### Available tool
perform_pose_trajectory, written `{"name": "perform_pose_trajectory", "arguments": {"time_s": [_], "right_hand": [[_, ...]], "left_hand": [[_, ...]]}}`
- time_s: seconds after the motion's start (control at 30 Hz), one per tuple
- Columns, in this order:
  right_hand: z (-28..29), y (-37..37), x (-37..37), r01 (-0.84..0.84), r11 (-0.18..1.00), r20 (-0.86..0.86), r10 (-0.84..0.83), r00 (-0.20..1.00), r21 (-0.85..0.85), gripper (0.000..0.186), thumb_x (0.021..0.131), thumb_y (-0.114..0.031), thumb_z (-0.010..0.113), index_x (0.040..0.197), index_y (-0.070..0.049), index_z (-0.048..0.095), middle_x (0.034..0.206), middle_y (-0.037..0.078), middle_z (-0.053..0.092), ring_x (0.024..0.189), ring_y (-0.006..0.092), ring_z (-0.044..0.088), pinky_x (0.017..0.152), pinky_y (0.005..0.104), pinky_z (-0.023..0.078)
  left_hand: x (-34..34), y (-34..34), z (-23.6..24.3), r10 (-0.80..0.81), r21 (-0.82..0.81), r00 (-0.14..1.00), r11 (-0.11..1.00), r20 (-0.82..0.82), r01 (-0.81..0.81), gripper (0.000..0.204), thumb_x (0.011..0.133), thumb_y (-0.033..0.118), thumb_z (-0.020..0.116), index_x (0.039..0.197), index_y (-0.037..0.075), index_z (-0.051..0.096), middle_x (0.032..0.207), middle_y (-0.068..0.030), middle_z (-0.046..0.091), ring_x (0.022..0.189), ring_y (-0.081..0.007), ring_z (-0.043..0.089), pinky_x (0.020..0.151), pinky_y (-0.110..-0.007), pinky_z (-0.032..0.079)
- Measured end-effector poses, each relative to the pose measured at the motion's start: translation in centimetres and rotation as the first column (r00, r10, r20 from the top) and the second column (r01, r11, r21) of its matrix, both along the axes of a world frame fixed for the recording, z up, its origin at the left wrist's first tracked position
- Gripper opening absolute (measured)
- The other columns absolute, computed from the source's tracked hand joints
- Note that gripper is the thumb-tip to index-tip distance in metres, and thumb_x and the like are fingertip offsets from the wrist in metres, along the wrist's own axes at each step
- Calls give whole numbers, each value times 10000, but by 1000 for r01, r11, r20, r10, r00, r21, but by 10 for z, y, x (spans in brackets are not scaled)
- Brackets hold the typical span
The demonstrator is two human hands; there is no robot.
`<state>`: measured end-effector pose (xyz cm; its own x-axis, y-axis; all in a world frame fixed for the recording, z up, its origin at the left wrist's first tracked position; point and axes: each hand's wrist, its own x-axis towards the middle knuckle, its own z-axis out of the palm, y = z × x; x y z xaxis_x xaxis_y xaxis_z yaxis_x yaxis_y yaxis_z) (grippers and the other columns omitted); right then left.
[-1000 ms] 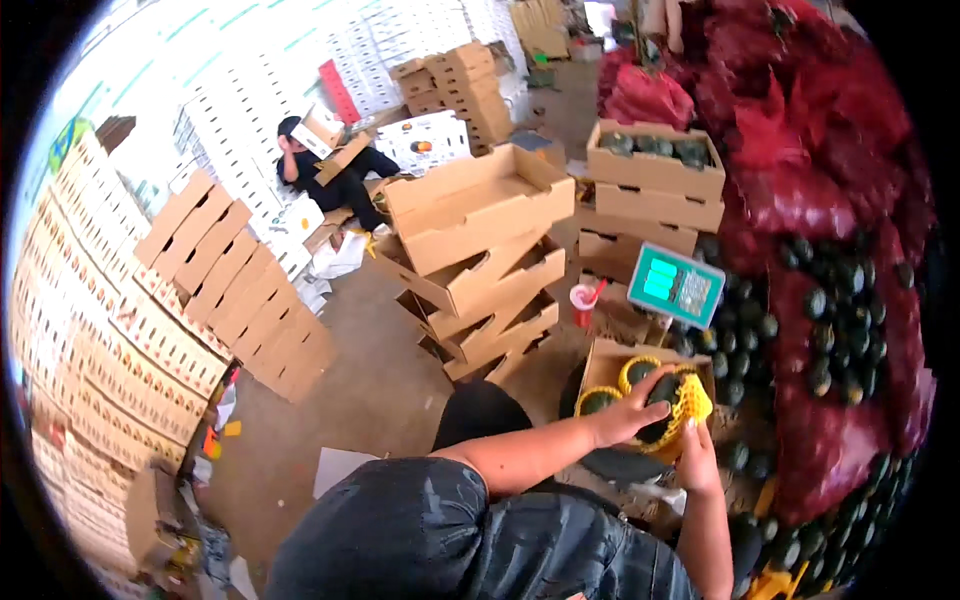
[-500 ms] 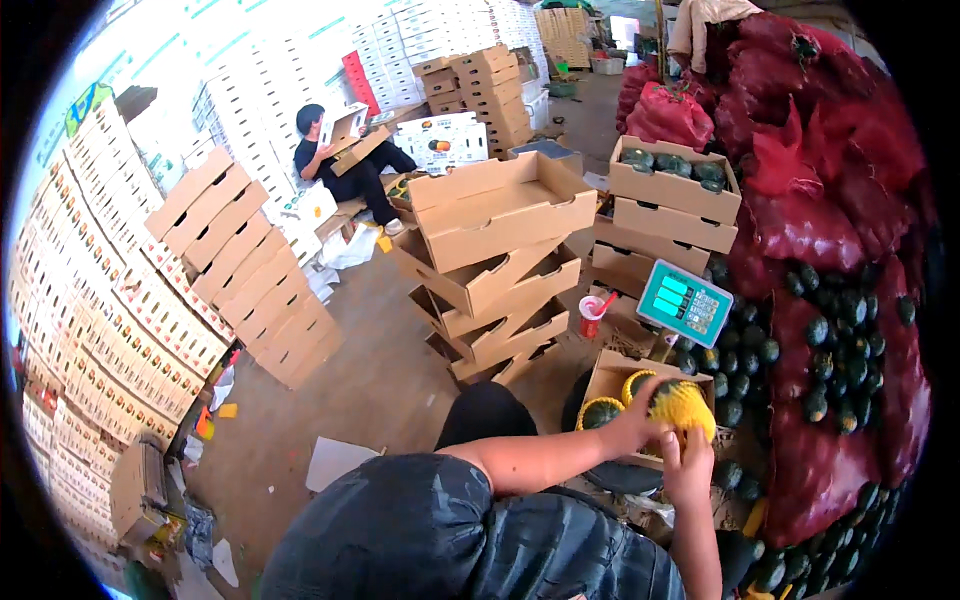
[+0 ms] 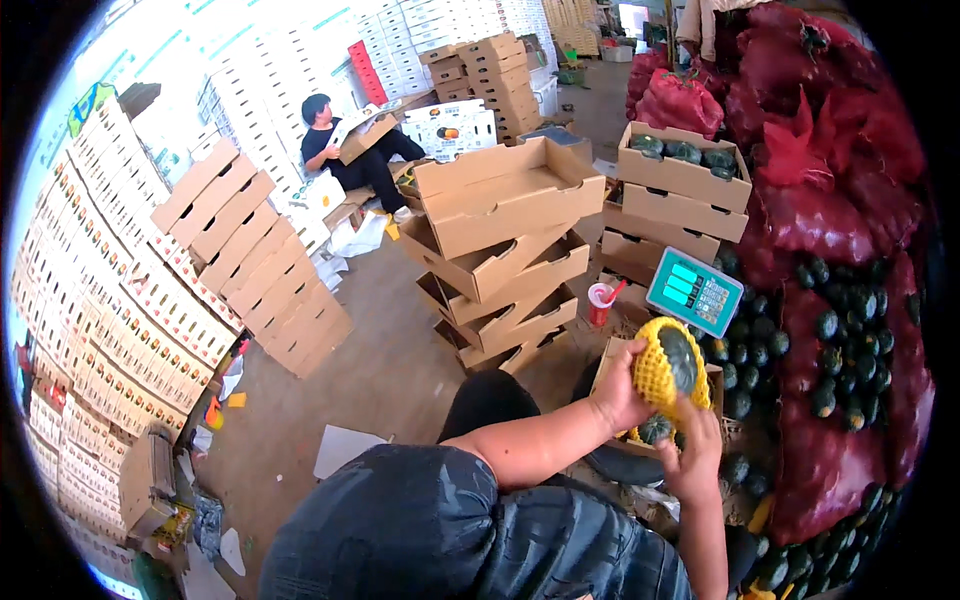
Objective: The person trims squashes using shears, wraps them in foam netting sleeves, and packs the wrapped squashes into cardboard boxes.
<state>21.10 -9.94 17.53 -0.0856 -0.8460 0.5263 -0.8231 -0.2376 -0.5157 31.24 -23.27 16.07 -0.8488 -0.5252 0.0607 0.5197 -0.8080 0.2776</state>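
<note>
Left hand (image 3: 618,392): clamped on the left side of the yellow foam net (image 3: 660,372), fingers curled over its edge.
Right hand (image 3: 692,452): gripping the net from below, fingers closed on its lower rim.
Squash (image 3: 678,358): dark green, sitting inside the net with its top showing through the open end; held up between both hands, above an open box (image 3: 612,358).
Box: cardboard, just in front of the person; another green squash (image 3: 655,430) shows in it below the net.
Scale (image 3: 694,292): green display, tilted, just beyond the box and to the right.
Cup (image 3: 599,303): red, with a straw, standing left of the scale.
Box stack (image 3: 505,250): empty cardboard trays piled crosswise, beyond the hands.
Filled boxes (image 3: 684,180): stacked behind the scale, the top one holding green squashes.
Loose squashes (image 3: 840,360): heaped along the right, among red mesh sacks (image 3: 810,210).
Other person (image 3: 345,150): seated on the floor far back, holding a cardboard box, well apart from the hands.
Left side: rows of flat cardboard trays (image 3: 250,260) leaning beside white cartons (image 3: 110,320).
</note>
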Motion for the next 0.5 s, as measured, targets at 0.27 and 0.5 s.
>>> {"name": "perform_pose_trajectory", "arguments": {"time_s": [0.27,0.5], "right_hand": [[-11,-20,-2,275,948,970,104,218,-163,401,891,-222,467,1264,-90,404,1277,100,409,1210,240,384,992,390,334],[-30,-17,-36,191,938,952,303,-54,-288,432,910,-122,452,1317,-59,321,1231,107,453,1120,188,451,950,323,377]], "left_hand": [[-16,9,12,-102,66,995,992,-11,103,486,898,421,352,1250,95,432,1272,-88,463,1157,-253,456,1007,-420,333],[-29,27,-5,107,-414,953,910,283,21,627,774,76,648,1296,127,304,1171,-40,466,1070,-188,501,868,-365,466]]}}
